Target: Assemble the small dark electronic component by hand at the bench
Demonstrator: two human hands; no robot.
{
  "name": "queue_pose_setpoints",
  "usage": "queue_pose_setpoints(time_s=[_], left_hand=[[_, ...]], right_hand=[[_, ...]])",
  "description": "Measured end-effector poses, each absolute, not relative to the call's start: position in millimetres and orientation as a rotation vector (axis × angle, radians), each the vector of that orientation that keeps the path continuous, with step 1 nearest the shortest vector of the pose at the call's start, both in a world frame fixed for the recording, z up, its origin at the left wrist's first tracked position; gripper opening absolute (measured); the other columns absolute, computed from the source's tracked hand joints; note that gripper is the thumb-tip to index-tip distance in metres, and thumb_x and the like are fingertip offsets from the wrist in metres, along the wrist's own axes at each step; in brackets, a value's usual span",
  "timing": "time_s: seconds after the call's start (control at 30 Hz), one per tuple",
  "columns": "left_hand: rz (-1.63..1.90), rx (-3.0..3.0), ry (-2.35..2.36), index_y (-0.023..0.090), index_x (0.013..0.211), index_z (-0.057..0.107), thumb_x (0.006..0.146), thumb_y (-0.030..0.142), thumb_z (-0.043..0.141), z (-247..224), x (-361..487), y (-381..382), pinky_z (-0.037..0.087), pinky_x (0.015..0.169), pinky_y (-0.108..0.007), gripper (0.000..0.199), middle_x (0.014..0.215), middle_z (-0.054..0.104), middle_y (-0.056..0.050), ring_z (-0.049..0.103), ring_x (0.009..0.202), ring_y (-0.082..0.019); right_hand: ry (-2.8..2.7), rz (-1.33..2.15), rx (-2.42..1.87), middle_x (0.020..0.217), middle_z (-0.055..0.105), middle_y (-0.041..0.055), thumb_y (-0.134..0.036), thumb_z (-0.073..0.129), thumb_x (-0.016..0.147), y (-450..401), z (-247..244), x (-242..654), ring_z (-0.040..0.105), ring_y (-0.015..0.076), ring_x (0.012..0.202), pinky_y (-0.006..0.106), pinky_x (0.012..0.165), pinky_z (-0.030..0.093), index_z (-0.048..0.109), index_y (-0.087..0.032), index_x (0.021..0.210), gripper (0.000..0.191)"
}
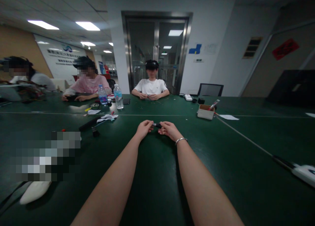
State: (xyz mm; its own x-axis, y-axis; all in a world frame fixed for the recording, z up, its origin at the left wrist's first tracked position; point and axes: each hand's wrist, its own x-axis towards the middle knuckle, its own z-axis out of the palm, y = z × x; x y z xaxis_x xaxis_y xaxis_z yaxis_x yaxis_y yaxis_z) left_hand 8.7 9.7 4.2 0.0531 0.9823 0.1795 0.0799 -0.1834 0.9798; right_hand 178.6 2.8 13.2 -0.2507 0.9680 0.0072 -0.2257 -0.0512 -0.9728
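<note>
In the head view a small black cylindrical piece with a silvery left end [157, 124] is held level between my hands, just above the green table [157, 167]. My left hand [144, 129] pinches its silvery end between thumb and fingers. On the black end, the fingers of my right hand [169, 130] are closed. A silver bracelet [181, 140] circles my right wrist. The piece is too small and partly covered for me to tell its exact kind.
Two water bottles [118, 97] stand at the far left, near papers [107, 117]. Right of my hands sits a small open box [205, 112] with a pen-like item. A cable [246, 136] leads to a white device [305, 174]. Across the table sits a person [152, 86]; others sit left.
</note>
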Motion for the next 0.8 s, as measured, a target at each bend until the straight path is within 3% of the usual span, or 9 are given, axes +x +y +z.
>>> queue_pose_setpoints(time_s=[0.13, 0.4, 0.5, 0.63, 0.8], left_hand=[[1.25, 1.441, 1.182, 0.012, 0.082, 0.063, 0.073, 0.045, 0.06, 4.1, 8.7, 9.8, 0.041, 0.051, -0.02, 0.034, 0.069, 0.063, -0.005, 0.056, 0.058, -0.01], [1.277, 1.476, 1.086, 0.017, 0.094, 0.062, 0.07, 0.041, 0.064, 8.4, 8.6, 3.8, 0.043, 0.056, -0.02, 0.034, 0.089, 0.065, -0.007, 0.06, 0.077, -0.015], [1.264, 1.436, 1.124, 0.018, 0.099, 0.059, 0.076, 0.045, 0.056, 5.4, 9.9, 7.4, 0.043, 0.053, -0.019, 0.036, 0.096, 0.064, -0.008, 0.06, 0.072, -0.013], [1.258, 1.498, 1.168, 0.015, 0.093, 0.059, 0.077, 0.044, 0.055, -0.8, 9.7, 12.2, 0.039, 0.047, -0.019, 0.034, 0.082, 0.064, -0.007, 0.054, 0.058, -0.01], [1.277, 1.528, 1.141, 0.017, 0.096, 0.06, 0.075, 0.038, 0.059, -0.8, 8.8, 11.9, 0.041, 0.05, -0.018, 0.03, 0.085, 0.063, -0.006, 0.057, 0.066, -0.011]], right_hand=[[-1.2, 1.51, -0.924, 0.052, 0.061, 0.0031, -0.024, 0.062, 0.082, 1.9, 13.8, 178.6, 0.064, 0.0124, 0.048, 0.019, 0.048, 0.054, 0.054, -0.012, 0.084, 0.014], [-1.194, 1.518, -0.919, 0.052, 0.061, 0.0029, -0.023, 0.061, 0.083, 2.7, 13.4, 179.1, 0.065, 0.0133, 0.049, 0.019, 0.049, 0.054, 0.055, -0.012, 0.085, 0.013], [-1.194, 1.517, -0.928, 0.053, 0.062, 0.0038, -0.022, 0.062, 0.082, 3.5, 12.5, 179.1, 0.065, 0.0133, 0.05, 0.02, 0.049, 0.055, 0.055, -0.012, 0.086, 0.012], [-1.202, 1.515, -0.929, 0.054, 0.063, 0.004, -0.021, 0.064, 0.08, 2.9, 12.4, 178.8, 0.064, 0.0127, 0.05, 0.02, 0.049, 0.055, 0.057, -0.011, 0.086, 0.013], [-1.205, 1.514, -0.933, 0.056, 0.064, 0.0046, -0.02, 0.065, 0.079, 2.2, 13.2, 178.5, 0.064, 0.0126, 0.049, 0.02, 0.048, 0.055, 0.058, -0.011, 0.086, 0.014]])
